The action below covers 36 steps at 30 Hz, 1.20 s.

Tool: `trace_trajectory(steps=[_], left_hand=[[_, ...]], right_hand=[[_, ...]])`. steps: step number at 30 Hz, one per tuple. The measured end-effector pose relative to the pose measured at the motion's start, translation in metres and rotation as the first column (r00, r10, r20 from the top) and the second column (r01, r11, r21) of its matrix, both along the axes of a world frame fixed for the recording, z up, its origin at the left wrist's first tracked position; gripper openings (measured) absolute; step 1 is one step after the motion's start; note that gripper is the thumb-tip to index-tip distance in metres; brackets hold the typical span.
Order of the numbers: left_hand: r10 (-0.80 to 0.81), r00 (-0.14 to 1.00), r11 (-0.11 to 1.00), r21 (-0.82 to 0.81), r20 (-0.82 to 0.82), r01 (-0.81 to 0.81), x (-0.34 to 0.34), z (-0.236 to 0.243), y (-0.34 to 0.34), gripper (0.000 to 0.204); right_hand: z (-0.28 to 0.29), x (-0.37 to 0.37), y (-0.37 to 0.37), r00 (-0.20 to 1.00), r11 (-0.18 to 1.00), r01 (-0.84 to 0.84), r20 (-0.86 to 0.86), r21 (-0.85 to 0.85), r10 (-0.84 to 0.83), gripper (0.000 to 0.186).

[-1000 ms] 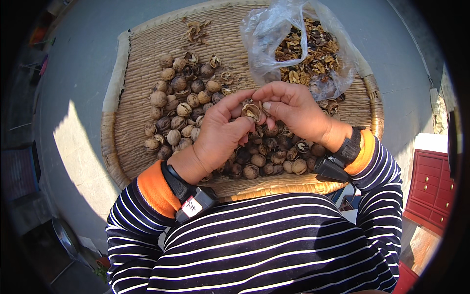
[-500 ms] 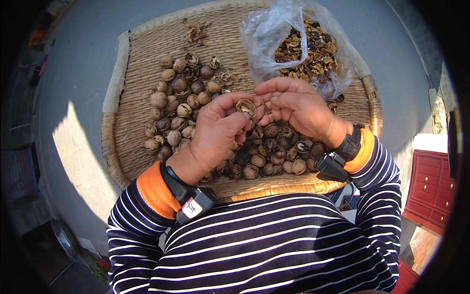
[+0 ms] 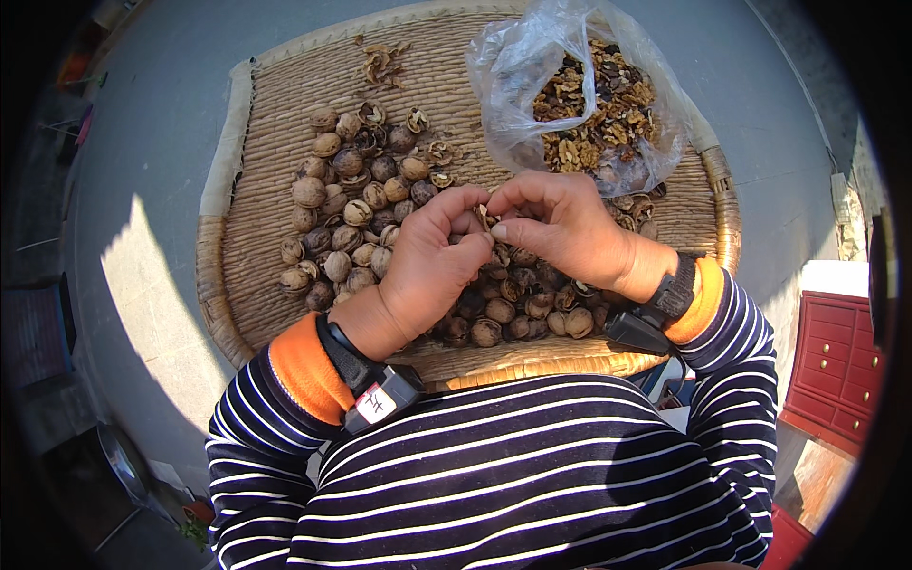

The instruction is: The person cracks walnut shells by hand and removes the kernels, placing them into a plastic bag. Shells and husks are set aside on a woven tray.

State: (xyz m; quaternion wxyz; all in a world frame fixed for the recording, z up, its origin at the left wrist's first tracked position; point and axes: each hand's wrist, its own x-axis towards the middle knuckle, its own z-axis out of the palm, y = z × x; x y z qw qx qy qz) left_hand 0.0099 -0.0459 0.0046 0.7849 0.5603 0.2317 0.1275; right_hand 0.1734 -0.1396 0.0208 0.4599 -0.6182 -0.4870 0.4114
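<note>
Over a woven tray my two hands meet, fingertips nearly touching. A small piece of cracked walnut shows between them, mostly covered by the fingers. My left hand is closed with thumb and forefinger pinched at the walnut. My right hand comes from the other side, its thumb and fingers also pinched at it. Whole and split walnuts lie heaped left of my hands. Darker walnuts lie beneath and in front of them. Beyond my right hand, a clear plastic bag holds loose walnut kernels.
The woven tray has a raised, bound rim. Shell scraps lie at its far side. A red cabinet with drawers stands at the right, and a round metal pan is at the lower left.
My right hand has come down and in from its spread pose to pinch at the walnut. My left fingers have turned over the half shell, which now hardly shows.
</note>
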Motion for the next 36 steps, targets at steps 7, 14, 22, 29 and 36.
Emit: trace_trajectory(steps=[7, 14, 22, 29, 36], left_hand=[[0.007, 1.000, 0.995, 0.097, -0.005, -0.006, 0.0006, -0.0044, -0.0010, 0.030], [-0.027, 0.999, 0.995, 0.102, 0.020, 0.025, -0.0011, -0.0054, 0.0006, 0.027], [-0.033, 0.999, 0.975, 0.221, -0.028, 0.038, -0.0022, -0.0040, -0.0020, 0.027], [-0.065, 0.997, 0.966, 0.249, -0.033, 0.072, -0.0028, -0.0054, 0.0006, 0.028], [-0.048, 0.999, 0.971, 0.232, -0.019, 0.051, -0.0018, -0.0040, -0.0018, 0.029]], right_hand=[[-0.0051, 0.0008, 0.0005, 0.990, 0.999, 0.000, -0.139, -0.033, -0.005, 0.013], [-0.0019, 0.0045, 0.0008, 0.974, 0.989, -0.060, 0.223, 0.136, 0.028, 0.013], [0.0019, 0.0053, 0.0009, 0.929, 0.971, -0.150, 0.363, 0.184, 0.075, 0.016], [0.0018, 0.0046, 0.0003, 0.939, 0.972, -0.143, 0.336, 0.187, 0.074, 0.016], [-0.0017, 0.0050, -0.0024, 0.953, 0.981, -0.126, 0.293, 0.149, 0.078, 0.020]])
